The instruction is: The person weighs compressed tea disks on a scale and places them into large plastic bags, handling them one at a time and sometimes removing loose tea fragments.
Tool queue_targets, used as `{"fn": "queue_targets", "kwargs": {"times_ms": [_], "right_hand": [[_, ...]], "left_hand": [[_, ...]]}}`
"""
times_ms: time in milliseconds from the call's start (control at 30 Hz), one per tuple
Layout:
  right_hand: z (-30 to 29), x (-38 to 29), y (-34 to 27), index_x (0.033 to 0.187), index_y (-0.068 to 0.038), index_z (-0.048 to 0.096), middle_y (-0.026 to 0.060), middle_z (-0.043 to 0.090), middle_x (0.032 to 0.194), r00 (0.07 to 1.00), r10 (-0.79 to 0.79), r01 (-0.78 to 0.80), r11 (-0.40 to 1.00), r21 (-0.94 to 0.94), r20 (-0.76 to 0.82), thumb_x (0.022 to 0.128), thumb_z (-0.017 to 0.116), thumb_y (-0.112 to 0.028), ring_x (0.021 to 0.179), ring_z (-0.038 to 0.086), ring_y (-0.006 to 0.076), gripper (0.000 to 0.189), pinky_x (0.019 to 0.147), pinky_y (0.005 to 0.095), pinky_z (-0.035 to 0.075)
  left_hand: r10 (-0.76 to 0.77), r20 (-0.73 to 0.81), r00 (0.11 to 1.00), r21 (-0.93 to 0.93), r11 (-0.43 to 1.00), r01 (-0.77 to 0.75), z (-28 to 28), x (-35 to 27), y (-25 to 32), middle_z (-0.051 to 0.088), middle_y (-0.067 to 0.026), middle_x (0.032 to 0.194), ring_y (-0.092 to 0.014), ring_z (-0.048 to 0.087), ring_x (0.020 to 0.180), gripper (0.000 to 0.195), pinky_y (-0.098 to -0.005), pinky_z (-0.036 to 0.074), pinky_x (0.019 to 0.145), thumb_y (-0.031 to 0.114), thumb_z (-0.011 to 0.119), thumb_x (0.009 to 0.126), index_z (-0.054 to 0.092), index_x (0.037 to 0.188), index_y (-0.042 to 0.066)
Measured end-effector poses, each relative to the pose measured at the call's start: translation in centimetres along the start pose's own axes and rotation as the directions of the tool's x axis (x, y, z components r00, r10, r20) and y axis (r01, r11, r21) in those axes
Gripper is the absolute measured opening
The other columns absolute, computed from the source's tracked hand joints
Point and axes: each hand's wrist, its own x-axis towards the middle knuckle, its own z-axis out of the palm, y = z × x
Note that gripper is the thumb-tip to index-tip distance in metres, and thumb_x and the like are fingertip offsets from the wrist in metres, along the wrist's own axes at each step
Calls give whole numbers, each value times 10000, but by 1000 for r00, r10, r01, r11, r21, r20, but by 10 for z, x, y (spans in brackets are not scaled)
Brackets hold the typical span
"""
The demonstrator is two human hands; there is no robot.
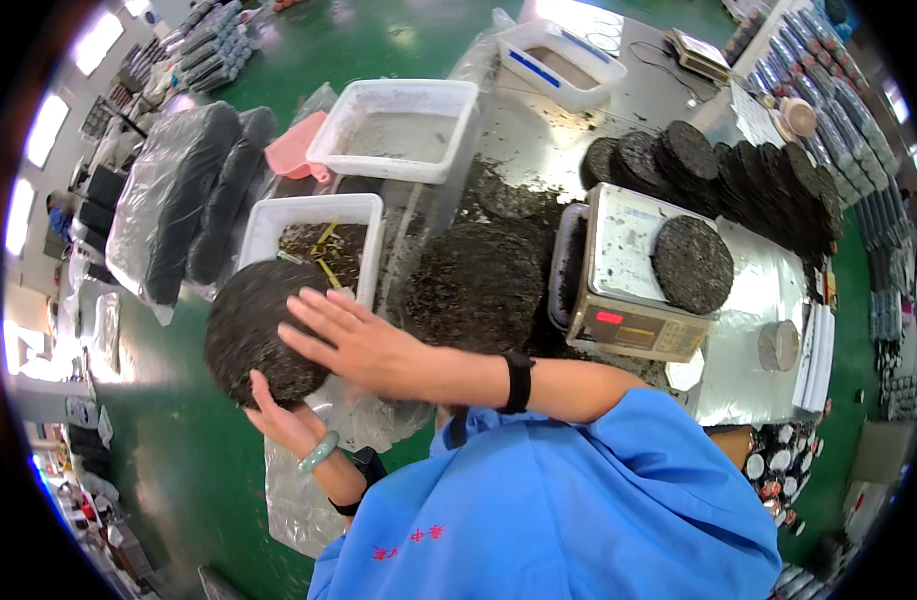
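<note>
My left hand (289, 427), with a green bangle at its wrist, holds a large round cake of dark dried seaweed (252, 330) from its lower edge. Over the cake's face lies my right hand (346, 341), flat with fingers spread; whether it presses or only hovers, I cannot tell. The cake is tilted above the near left corner of a white plastic tub (377, 225) that contains brown scraps and yellow strips. Right of that tub is a heap of dark seaweed (473, 289). A smaller round cake (692, 264) rests on a digital scale (631, 330) with a lit red display.
Stacks of round dark cakes (773, 195) line the table's far right. Another white tub (393, 169) and a pink scoop (293, 150) stand farther off. Big plastic-wrapped bundles (177, 202) are at left. A clear round container (779, 346) sits near the metal table's right edge.
</note>
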Motion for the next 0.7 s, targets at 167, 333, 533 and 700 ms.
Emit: {"fn": "queue_targets", "kwargs": {"times_ms": [167, 333, 533, 700], "right_hand": [[-76, -57, 22, 1210, -60, 640, 146, 625, 1256, 942, 65, -109, 987, -119, -330, 817, 627, -99, 1151, 617, 313, 395, 998, 434, 499], [-175, -148, 47, 1348, 9, 482, 141, 567, 1275, 133, 703, -640, 600, 481, -699, 857, 802, -202, 1190, 537, 233, 623, 1044, 373, 422], [-215, -320, 119, 1423, 26, 440, 212, 464, 1430, -152, 636, -792, 380, 478, -757, 900, 773, -232, 1322, 459, 299, 672, 1123, 409, 352], [-178, -258, 99, 1355, 22, 499, 224, 499, 1359, 418, 464, -876, 434, -211, -781, 868, 715, -120, 1250, 500, 358, 551, 1098, 431, 380]], "left_hand": [[-412, 552, 725, -77, 840, 536, 58, -51, -13, 521, -110, 1478, -261, 522, 1337, 587, -409, 474, 1081, 428, 463, 1052, 437, 1479, 26], [-300, 776, 555, 432, 894, -120, 74, -48, -97, 261, -221, 1619, -339, 272, 1503, 838, -422, 253, 1222, 418, 608, 987, 230, 1558, -66], [-398, 711, 580, 664, 653, -365, 58, -60, -162, 435, -288, 1490, -417, 398, 1398, 966, -449, 306, 1169, 480, 777, 851, 339, 1507, -78], [-259, 712, 653, 650, 595, -473, 56, -68, -158, 493, -224, 1409, -390, 435, 1325, 874, -475, 320, 1136, 423, 813, 819, 425, 1467, -15]]}}
